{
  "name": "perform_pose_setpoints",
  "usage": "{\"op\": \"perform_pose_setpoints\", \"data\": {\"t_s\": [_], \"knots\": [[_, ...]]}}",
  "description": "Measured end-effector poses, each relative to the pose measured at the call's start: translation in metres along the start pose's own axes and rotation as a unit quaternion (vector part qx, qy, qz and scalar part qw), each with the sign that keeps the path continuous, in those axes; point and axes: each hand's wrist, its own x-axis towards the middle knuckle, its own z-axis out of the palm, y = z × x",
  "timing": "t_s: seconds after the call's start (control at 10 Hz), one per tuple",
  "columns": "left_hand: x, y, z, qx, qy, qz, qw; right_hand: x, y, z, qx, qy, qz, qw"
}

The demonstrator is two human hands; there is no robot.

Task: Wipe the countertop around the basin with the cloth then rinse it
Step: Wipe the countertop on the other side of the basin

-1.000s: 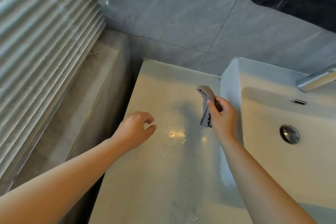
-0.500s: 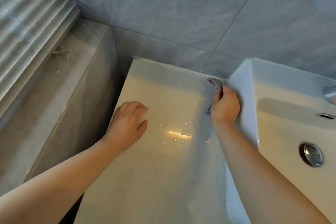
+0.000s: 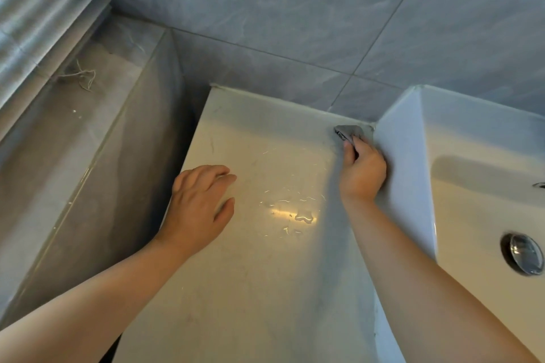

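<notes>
Head view. Right hand (image 3: 362,174) curled round the grey cloth (image 3: 349,132), its bunched end pushed into the back corner where the worktop (image 3: 265,289), the basin (image 3: 407,171) wall and the tiled wall meet. Left hand (image 3: 200,206) laid near the worktop's left edge, fingers relaxed, holding nothing. Droplets (image 3: 295,212) lie between the hands, unwiped.

Risks, as I judge them:
- The cloth is so bunched that it covers little and may miss the droplets.
- The knuckles are tight against the basin and may jam.
- The bracing palm may slide if it reaches the wet patch.
</notes>
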Motion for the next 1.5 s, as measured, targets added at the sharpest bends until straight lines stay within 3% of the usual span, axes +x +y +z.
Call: {"op": "perform_pose_setpoints", "data": {"t_s": [0.2,0.3,0.4,0.6,0.7,0.9,1.1,1.5], "knots": [[-0.001,0.001,0.002,-0.003,0.008,-0.003,1.000,0.011,-0.012,-0.006,0.070,0.063,0.051,0.994],[-0.001,0.000,0.003,-0.003,0.012,-0.003,1.000,0.023,-0.018,0.009,0.036,0.065,0.088,0.993],[0.000,0.000,0.004,-0.003,0.014,-0.003,1.000,0.028,-0.011,0.014,0.013,0.063,0.039,0.997],[0.000,0.002,0.003,0.001,0.006,-0.003,1.000,0.007,-0.002,0.006,0.061,-0.023,-0.068,0.996],[0.000,0.002,0.002,0.009,-0.003,-0.009,1.000,-0.013,-0.012,0.000,0.108,-0.053,-0.077,0.990],[0.001,0.003,0.001,0.011,-0.004,-0.009,1.000,-0.040,-0.028,-0.015,0.225,-0.153,-0.013,0.962],[0.000,0.003,0.001,0.007,0.005,-0.008,1.000,0.017,-0.021,-0.017,0.206,0.007,0.060,0.977],[0.002,0.004,0.002,0.007,0.004,-0.009,1.000,0.025,-0.011,0.006,0.145,-0.033,-0.006,0.989]]}}
